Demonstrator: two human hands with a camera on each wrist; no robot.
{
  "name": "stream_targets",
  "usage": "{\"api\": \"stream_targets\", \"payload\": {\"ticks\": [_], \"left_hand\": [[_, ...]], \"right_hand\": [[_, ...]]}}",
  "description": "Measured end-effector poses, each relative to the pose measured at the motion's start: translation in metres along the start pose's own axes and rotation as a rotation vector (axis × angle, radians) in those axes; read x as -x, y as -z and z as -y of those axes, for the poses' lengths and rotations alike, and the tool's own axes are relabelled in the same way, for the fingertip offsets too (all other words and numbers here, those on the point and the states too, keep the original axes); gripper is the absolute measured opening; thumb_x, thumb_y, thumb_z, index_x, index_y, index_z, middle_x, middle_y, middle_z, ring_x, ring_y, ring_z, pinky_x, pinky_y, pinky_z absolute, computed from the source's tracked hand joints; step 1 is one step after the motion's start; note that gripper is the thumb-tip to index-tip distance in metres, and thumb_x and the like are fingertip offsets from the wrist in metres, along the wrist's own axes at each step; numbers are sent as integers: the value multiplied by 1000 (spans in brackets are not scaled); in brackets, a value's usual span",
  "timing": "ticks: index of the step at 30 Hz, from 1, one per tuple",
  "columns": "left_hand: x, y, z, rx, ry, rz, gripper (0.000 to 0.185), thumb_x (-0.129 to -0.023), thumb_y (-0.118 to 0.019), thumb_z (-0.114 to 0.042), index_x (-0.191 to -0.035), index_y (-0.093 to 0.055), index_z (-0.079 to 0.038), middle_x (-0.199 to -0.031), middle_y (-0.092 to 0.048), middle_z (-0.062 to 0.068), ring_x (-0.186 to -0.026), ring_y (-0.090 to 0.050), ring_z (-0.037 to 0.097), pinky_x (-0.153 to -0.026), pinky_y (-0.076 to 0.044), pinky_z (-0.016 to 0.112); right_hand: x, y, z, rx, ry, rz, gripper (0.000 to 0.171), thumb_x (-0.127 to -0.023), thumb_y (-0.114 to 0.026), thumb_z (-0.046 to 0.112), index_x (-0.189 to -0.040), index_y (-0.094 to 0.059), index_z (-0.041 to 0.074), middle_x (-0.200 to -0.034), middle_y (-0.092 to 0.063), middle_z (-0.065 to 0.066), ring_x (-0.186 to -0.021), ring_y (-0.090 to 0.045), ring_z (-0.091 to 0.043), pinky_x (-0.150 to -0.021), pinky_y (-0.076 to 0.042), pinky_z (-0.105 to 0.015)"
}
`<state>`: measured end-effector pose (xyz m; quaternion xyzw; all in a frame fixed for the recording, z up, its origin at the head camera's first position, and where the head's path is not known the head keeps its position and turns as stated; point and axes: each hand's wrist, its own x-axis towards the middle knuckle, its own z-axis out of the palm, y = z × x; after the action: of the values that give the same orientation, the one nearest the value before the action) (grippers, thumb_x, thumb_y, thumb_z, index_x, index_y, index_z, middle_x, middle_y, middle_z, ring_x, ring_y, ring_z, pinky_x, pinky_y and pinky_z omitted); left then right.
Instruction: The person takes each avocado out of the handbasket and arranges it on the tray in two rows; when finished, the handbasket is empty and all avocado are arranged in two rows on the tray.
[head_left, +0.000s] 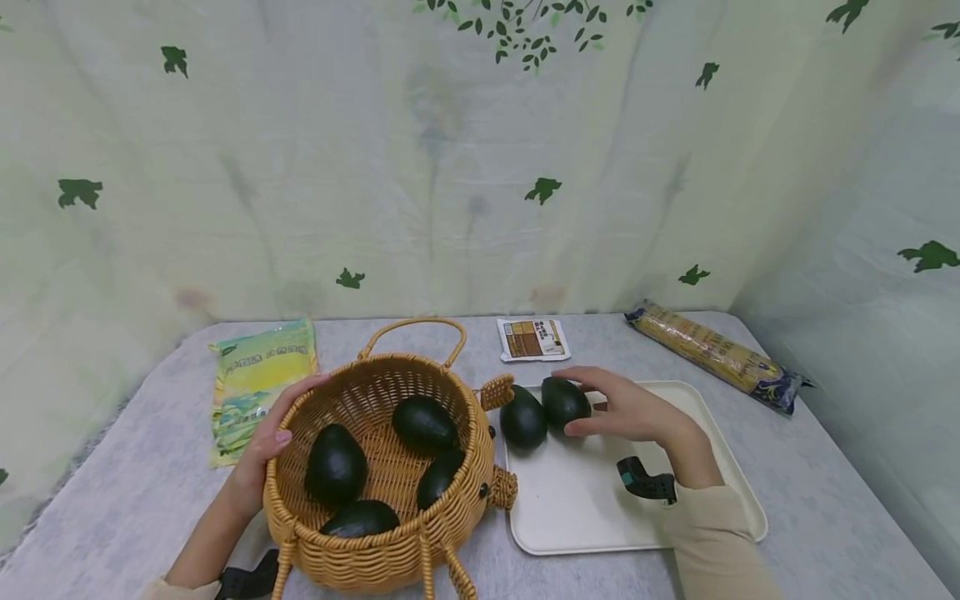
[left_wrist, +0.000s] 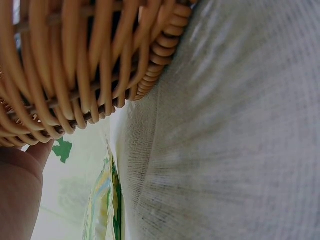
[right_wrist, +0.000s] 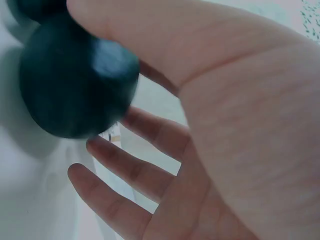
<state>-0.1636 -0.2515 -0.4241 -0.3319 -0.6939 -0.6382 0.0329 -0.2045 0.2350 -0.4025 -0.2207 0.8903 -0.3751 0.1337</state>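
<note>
A right hand (head_left: pixel 633 412) closes loosely around an avocado (head_left: pixel 565 403) on a cream tray (head_left: pixel 720 467).
The fingers curl over the fruit, thumb beneath; a second avocado (head_left: pixel 522 419) lies touching it. The left hand (head_left: pixel 262 446) grips the rim of a wicker basket (head_left: pixel 390 550) holding four more avocados, beside a yellow-green packet (head_left: pixel 251 379) on the grey tablecloth (head_left: pixel 825 533).

Woven wicker basket (head_left: pixel 390 508), smooth avocado (head_left: pixel 565 402)
</note>
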Motion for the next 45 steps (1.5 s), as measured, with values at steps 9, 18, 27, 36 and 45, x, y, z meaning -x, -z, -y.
{"api": "stream_targets", "payload": {"ticks": [9,18,27,36,45], "left_hand": [[-1,0,1,2,-9,4,64,-99,-25,-18,-160,-24,1,-159,-37,4,-142,-43,15,-107,-41,23],[1,1,1,4,-15,12,64,-99,-24,-17,-160,-23,2,-160,-37,5,-142,-42,16,-107,-41,24],[1,2,1,-48,21,-3,62,-100,-27,-19,-157,-26,6,-156,-40,2,-140,-43,13,-107,-40,22],[1,5,-3,-120,29,-1,60,-101,-29,-21,-154,-28,8,-154,-41,4,-138,-43,12,-106,-40,21],[1,7,-1,-138,38,-10,58,-103,-28,-20,-153,-29,9,-153,-43,2,-138,-44,11,-105,-40,21]], "right_hand": [[1,0,4,14,-84,-1,68,-84,-86,32,-141,-56,10,-143,-55,-15,-127,-56,-38,-97,-53,-49],[-1,-2,7,1,-108,5,72,-83,-87,33,-144,-55,12,-146,-54,-13,-130,-55,-38,-98,-53,-49],[2,1,6,-16,-84,9,81,-84,-86,33,-151,-48,8,-154,-48,-15,-138,-49,-42,-109,-45,-54],[4,3,6,12,-45,-12,84,-86,-83,39,-153,-45,8,-155,-47,-19,-138,-48,-45,-110,-43,-58],[6,7,8,20,-62,-16,82,-89,-80,40,-155,-44,9,-155,-46,-21,-138,-49,-45,-110,-42,-58]]}}
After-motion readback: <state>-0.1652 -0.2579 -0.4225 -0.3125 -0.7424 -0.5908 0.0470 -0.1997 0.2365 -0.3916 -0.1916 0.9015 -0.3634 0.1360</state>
